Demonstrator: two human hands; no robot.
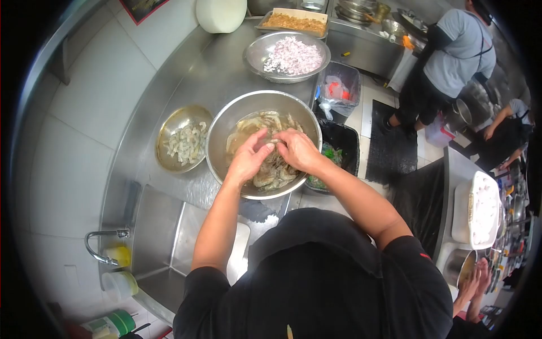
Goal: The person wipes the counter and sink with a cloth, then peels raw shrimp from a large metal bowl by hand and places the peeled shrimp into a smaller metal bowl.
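A large steel bowl (217, 172) in front of me holds unpeeled shrimp (271, 178) in cloudy water. Over its middle my left hand (248, 157) and my right hand (299, 150) meet, fingertips pinched together on a small shrimp (274, 141). The fingers cover most of it. To the left stands a smaller metal bowl (164, 160) with peeled, greyish shrimp (187, 143) heaped on one side.
Beyond are a bowl of chopped pinkish-white pieces (292, 55) and a tray of brown food (293, 21). A sink (152, 226) with a faucet (99, 243) lies left. Bins (345, 141) stand right of the counter. Co-workers (451, 53) work at the right.
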